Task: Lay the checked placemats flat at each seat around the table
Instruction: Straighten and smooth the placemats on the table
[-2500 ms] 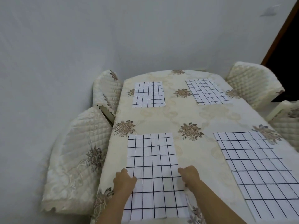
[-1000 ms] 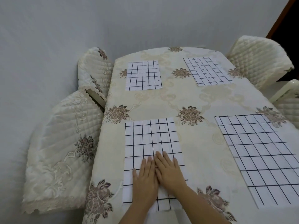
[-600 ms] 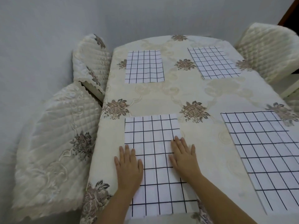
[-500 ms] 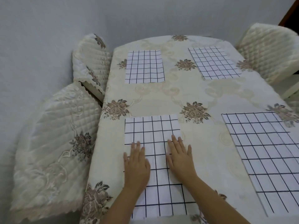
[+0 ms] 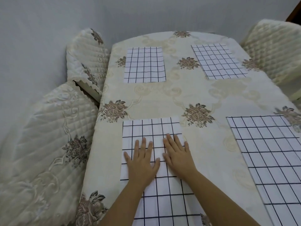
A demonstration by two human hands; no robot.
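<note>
Several white placemats with dark checks lie flat on the cream floral tablecloth [image 5: 192,95]. The near left placemat [image 5: 151,128] is under both of my hands. My left hand [image 5: 141,162] rests palm down on it with fingers spread. My right hand [image 5: 177,154] lies flat beside it, fingers apart, over the mat's right half. A near right placemat [image 5: 273,152] runs off the lower right. A far left placemat [image 5: 145,65] and a far right placemat [image 5: 217,61] lie at the table's far end.
Quilted cream chair covers stand at the left side: a near left chair [image 5: 44,144] and a far left chair [image 5: 86,57]. Another covered chair [image 5: 273,51] is at the far right. A grey wall [image 5: 114,15] lies behind the table.
My hands went from gripping the near left mat's sides to lying flat on it. They spread apart, then came closer together and slid a little farther up the mat.
</note>
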